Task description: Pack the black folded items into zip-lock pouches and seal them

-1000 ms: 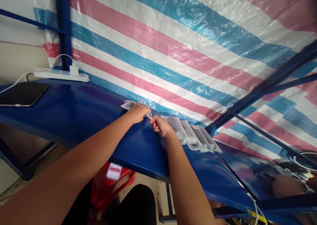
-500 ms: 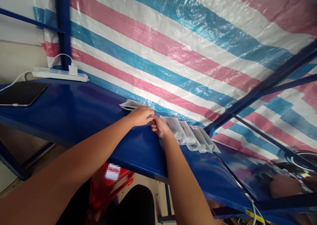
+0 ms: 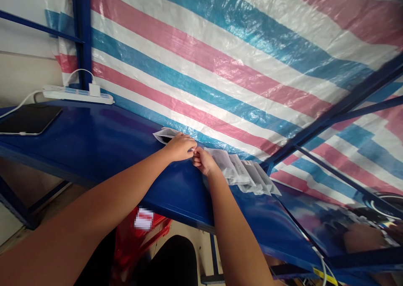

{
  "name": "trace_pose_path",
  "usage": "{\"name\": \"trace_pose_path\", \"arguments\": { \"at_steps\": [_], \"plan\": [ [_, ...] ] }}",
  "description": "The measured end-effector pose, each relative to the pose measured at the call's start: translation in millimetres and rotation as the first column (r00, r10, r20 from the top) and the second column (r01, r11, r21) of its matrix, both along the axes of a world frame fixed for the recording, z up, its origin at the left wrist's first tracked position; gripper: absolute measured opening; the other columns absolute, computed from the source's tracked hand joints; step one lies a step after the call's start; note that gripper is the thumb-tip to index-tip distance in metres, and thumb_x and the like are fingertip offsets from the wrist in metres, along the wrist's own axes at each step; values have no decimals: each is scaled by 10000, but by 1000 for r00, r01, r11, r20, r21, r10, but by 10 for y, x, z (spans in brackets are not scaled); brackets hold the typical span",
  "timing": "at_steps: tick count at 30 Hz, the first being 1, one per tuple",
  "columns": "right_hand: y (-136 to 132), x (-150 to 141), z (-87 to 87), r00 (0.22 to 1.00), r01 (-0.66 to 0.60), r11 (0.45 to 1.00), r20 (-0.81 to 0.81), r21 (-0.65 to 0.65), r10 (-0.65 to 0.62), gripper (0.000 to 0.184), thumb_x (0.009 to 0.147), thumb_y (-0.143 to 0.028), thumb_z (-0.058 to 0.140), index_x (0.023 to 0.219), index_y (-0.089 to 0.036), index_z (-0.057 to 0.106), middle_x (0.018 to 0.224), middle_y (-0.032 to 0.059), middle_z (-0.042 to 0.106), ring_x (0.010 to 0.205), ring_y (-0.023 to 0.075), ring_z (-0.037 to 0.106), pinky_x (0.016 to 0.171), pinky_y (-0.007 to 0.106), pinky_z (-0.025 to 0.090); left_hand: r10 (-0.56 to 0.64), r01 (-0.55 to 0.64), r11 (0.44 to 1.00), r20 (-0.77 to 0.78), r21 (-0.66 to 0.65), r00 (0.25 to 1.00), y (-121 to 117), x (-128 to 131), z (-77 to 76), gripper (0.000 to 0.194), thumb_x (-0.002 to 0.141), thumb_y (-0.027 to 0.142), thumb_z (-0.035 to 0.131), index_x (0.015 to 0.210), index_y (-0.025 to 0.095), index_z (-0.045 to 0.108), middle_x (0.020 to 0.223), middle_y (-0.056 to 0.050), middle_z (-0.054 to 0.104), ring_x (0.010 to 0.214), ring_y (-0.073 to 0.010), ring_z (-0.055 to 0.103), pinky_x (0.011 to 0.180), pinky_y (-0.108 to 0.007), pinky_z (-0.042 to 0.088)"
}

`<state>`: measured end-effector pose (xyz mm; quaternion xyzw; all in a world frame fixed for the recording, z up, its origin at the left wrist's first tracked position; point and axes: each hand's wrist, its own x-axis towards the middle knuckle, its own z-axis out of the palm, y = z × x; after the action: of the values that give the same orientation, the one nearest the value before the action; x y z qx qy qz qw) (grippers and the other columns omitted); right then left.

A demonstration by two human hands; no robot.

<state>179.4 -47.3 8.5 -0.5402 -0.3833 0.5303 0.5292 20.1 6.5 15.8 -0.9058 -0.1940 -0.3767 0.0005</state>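
A frosted plastic pouch (image 3: 161,134) lies near the back of the blue table, its left end gaping with something dark inside. My left hand (image 3: 181,146) is closed over its right part, thumb and fingers pinched at the edge. Directly beside it, my right hand (image 3: 204,160) pinches the pouch's right corner, where a small bit of white shows between the fingertips. The two hands touch or nearly touch, and they hide most of that end. Just right of my right hand, several similar filled pouches (image 3: 241,168) lie overlapping in a row.
The blue table (image 3: 119,151) runs along a striped plastic sheet (image 3: 201,67). At the left are a black tablet (image 3: 30,119) and a white power strip (image 3: 69,93) with a plugged-in charger. Blue metal posts frame the space. A red plastic stool (image 3: 129,240) stands below.
My left hand has slid right along the pouch's edge until it meets my right hand. The pouch's left end now gapes wider. My right hand has barely moved.
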Motion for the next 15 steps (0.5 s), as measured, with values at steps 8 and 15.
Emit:
{"name": "trace_pose_path", "arguments": {
  "at_steps": [8,15],
  "plan": [
    [-24,82,93,989,143,989,29,39,-144,210,796,-199,600,686,-212,422,557,-97,272,424,39,150,338,157,137,128,-128,992,33,19,991,61,-76,29,93,853,178,605,793,214,667,937,-34,743,1030,-248,599,982,-458,330],
    [-51,401,164,974,215,975,-81,61,-210,258,813,-205,590,686,-232,368,568,-100,229,422,45,134,330,162,140,226,-218,972,98,-88,969,284,-328,62,96,866,195,596,859,235,683,958,-27,751,1053,-252,605,1038,-479,288]
  ]
}}
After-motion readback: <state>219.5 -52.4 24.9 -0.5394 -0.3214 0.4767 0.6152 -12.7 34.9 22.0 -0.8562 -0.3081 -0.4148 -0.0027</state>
